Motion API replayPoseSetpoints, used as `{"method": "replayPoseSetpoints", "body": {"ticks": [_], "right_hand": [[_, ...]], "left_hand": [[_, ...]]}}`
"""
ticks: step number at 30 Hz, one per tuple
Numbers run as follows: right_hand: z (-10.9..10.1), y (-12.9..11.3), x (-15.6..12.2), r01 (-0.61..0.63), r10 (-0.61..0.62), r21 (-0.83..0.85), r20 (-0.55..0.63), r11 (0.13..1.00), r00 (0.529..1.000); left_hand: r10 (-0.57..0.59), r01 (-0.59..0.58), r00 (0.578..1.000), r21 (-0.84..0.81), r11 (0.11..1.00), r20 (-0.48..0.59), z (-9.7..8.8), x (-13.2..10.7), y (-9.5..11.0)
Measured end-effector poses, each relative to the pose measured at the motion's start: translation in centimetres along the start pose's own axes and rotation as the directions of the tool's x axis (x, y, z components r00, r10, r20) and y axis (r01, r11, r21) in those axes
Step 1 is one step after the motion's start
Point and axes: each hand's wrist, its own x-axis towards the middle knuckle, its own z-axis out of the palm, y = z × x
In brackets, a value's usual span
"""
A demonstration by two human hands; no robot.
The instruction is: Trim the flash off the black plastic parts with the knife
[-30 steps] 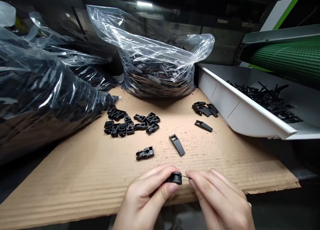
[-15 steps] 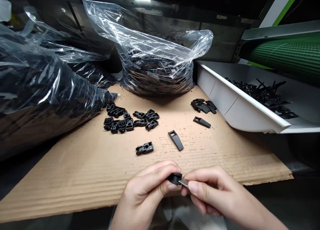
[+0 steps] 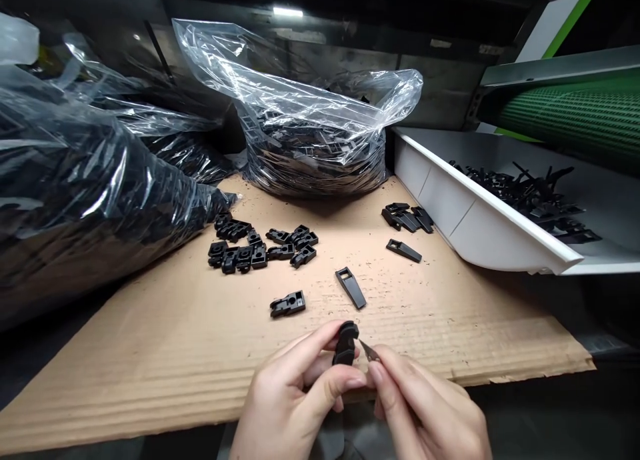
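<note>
My left hand (image 3: pixel 295 397) is closed on a small black plastic part (image 3: pixel 345 343), held upright between thumb and fingers above the near edge of the cardboard sheet (image 3: pixel 150 353). My right hand (image 3: pixel 425 413) pinches a thin metal blade (image 3: pixel 369 351), and its tip touches the side of the part. On the cardboard just beyond lie a black clip piece (image 3: pixel 289 304) and a black wedge piece (image 3: pixel 351 287).
A cluster of black clip pieces (image 3: pixel 260 245) lies mid-cardboard, with more wedge pieces (image 3: pixel 407 220) on the right. A clear bag of parts (image 3: pixel 310 133) stands at the back. Big bags (image 3: pixel 75 180) fill the left. A white chute (image 3: pixel 480 213) carrying black parts sits right, under a green belt (image 3: pixel 575 113).
My left hand has turned the black part from lying flat to standing upright. The right hand's blade moved from the part's end to its side.
</note>
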Motion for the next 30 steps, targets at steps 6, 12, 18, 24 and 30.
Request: {"method": "replayPoseSetpoints", "body": {"ticks": [6,12,18,24,30], "right_hand": [[0.2,0.7,0.5,0.091,-0.086,-0.066,0.078,0.994,0.993],[-1.3,0.8,1.7,-0.013,0.019,-0.020,0.329,1.000,0.944],[-2.5,0.4,3.4,-0.103,0.080,0.020,0.494,0.995,0.866],[-2.1,0.2,3.6,-0.158,0.149,0.012,0.268,0.987,0.952],[-0.9,0.1,5.3,-0.330,0.346,-0.104,0.304,0.938,0.888]], "left_hand": [[0.021,-0.021,1.000,0.034,0.999,-0.021,0.1,0.0,0.2],[0.027,-0.026,0.999,0.034,0.999,-0.018,-0.1,0.0,0.0],[-0.002,0.001,1.000,0.027,1.000,0.009,-0.1,0.0,0.2],[0.028,-0.036,0.998,0.136,0.990,0.061,-0.2,0.1,0.1],[0.150,-0.179,0.979,0.222,0.958,0.141,-0.3,0.2,0.3]]}}
